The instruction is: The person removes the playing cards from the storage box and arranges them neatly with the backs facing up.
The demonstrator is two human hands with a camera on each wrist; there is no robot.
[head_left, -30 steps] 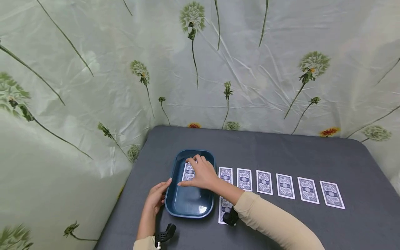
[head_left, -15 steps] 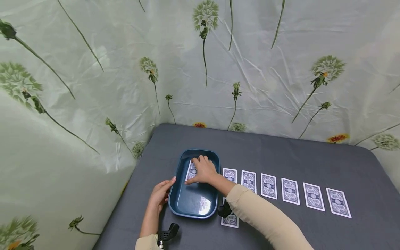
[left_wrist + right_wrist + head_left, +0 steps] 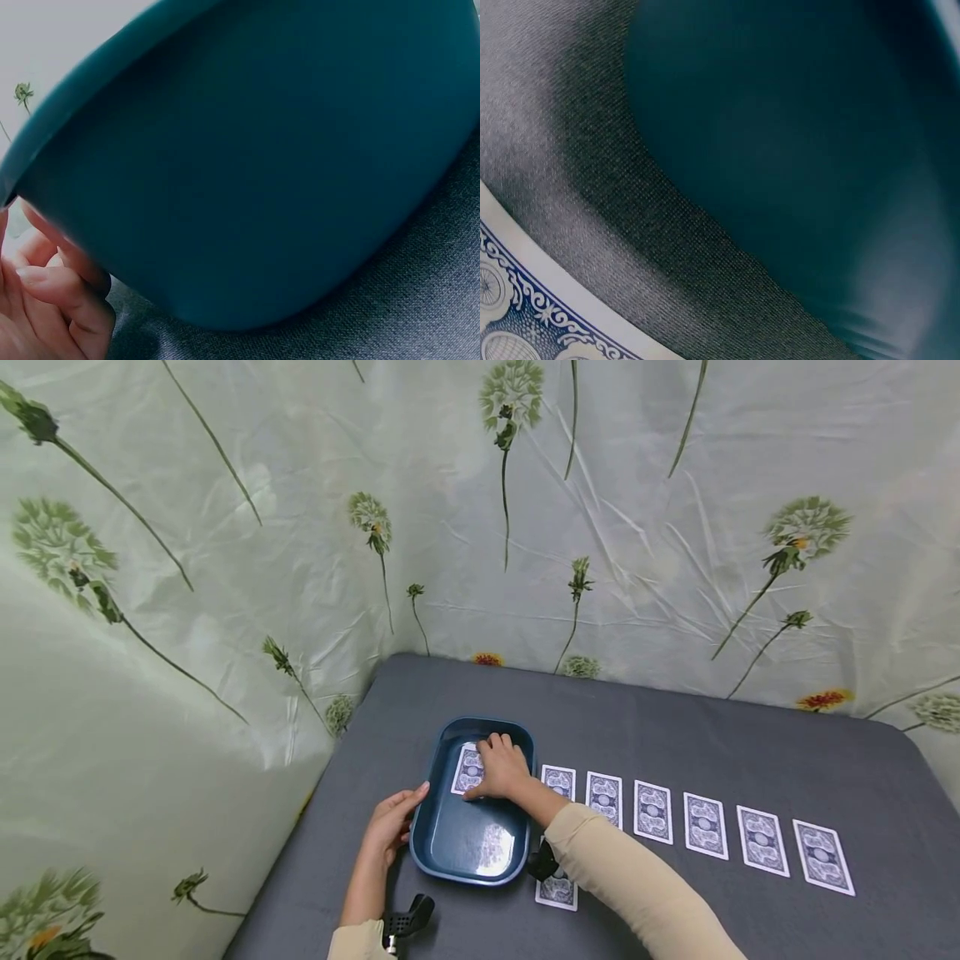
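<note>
The right hand (image 3: pixel 504 768) partly hides a card (image 3: pixel 467 770) inside the tray (image 3: pixel 461 843).

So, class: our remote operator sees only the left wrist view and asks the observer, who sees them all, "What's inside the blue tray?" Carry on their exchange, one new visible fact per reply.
Observer: A patterned card lies in the far part of the blue tray.
Operator: And where is the right hand?
Observer: Inside the tray, over part of that card.
Operator: What lies to the tray's right?
Observer: A row of six cards, patterned sides up, on the grey cloth.
</note>
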